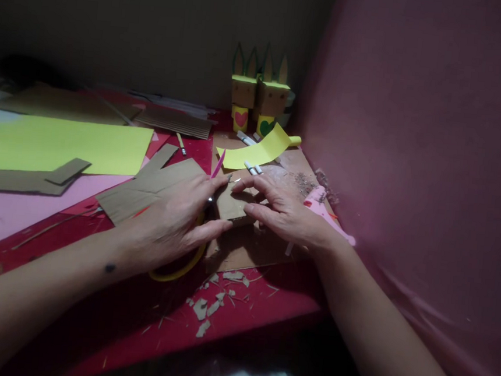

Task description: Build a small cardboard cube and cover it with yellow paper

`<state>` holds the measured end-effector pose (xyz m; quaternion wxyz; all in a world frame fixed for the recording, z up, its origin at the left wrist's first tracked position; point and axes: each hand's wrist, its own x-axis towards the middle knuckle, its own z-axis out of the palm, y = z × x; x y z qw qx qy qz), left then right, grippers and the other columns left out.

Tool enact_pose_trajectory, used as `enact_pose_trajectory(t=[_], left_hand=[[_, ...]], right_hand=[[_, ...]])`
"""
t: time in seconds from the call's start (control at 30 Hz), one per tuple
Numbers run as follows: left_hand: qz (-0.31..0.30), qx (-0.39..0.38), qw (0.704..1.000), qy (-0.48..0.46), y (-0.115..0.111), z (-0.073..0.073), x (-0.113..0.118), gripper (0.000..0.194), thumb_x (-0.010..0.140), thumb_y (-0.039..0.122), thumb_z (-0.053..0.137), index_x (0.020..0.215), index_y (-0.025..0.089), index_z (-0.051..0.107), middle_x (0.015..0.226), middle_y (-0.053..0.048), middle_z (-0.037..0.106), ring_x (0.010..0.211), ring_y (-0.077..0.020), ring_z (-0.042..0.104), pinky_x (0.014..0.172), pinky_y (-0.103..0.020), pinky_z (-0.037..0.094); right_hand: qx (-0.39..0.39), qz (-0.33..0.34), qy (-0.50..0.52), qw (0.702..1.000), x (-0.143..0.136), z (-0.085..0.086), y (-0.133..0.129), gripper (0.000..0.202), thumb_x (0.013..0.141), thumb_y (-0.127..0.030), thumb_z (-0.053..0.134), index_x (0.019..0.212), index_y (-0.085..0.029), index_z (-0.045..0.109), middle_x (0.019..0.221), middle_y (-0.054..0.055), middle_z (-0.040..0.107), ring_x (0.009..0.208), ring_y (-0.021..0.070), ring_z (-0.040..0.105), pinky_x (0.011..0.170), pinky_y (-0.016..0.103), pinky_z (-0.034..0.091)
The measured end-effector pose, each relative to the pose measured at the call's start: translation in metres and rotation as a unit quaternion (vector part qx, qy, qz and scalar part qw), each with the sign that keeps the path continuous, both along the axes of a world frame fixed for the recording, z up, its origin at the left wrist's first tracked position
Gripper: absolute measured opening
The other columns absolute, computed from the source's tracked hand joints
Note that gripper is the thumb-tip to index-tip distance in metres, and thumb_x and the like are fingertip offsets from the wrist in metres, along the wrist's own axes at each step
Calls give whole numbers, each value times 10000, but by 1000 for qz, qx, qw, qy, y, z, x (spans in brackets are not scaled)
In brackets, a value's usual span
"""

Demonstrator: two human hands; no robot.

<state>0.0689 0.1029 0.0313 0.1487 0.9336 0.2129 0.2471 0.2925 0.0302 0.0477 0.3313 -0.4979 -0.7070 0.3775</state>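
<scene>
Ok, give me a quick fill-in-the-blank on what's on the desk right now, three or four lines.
1. Both hands press on a small piece of ____ between the left hand and right hand.
2. The table surface is ____ in colour.
3. Under the left hand lie scissors with ____ handles.
4. At the back stand two box figures; one heart is red, the other ____.

Missing words: cardboard; red; yellow; green
</scene>
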Motion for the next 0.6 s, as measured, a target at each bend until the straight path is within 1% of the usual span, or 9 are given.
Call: enact_pose_trajectory(t=[0.07, 0.13, 0.23, 0.33, 0.5, 0.6], left_hand=[[7, 16, 1000, 2, 0, 0, 0, 521, 1002, 447, 572, 1449, 188, 504, 1145, -105, 688, 991, -270, 658, 882, -379, 552], [15, 29, 999, 26, -2, 2, 0, 523, 1002, 453, 568, 1443, 179, 511, 1110, -100, 691, 966, -268, 653, 869, -378, 547], [31, 44, 997, 63, -6, 8, 1, 525, 1009, 447, 559, 1455, 173, 507, 1108, -99, 685, 976, -270, 644, 878, -374, 535], [52, 53, 995, 71, -11, 11, 1, 515, 1017, 445, 540, 1454, 175, 513, 1158, -109, 676, 1030, -280, 634, 918, -384, 526], [48, 20, 997, 54, -12, 6, 3, 531, 1017, 428, 521, 1488, 186, 482, 1209, -116, 665, 1080, -286, 639, 959, -395, 529], [40, -10, 997, 65, -11, 4, 4, 567, 1022, 433, 490, 1518, 164, 442, 1257, -134, 639, 1111, -292, 635, 986, -408, 528]], right_hand=[[-24, -1, 32, 999, 0, -1, -1, 201, 968, -187, 525, 1133, -258, 616, 1254, 62, 579, 1023, 176, 616, 693, 266, 588], [-35, -5, 57, 998, -1, -3, -1, 184, 968, -187, 530, 1104, -255, 634, 1207, 56, 576, 959, 155, 612, 626, 231, 567], [-37, -11, 72, 997, 0, -4, -1, 180, 962, -187, 549, 1093, -250, 656, 1158, 48, 581, 925, 141, 597, 640, 224, 567], [-41, -16, 69, 997, 0, -4, -1, 180, 958, -194, 561, 1093, -251, 666, 1144, 48, 590, 953, 151, 597, 666, 236, 572], [-28, -11, 53, 998, 0, -2, 0, 189, 946, -168, 558, 1083, -252, 658, 1205, 42, 621, 1009, 157, 609, 808, 283, 579], [-26, -21, 59, 998, -3, -1, 1, 123, 954, -194, 569, 1031, -244, 650, 1175, 34, 633, 977, 153, 609, 839, 301, 566]])
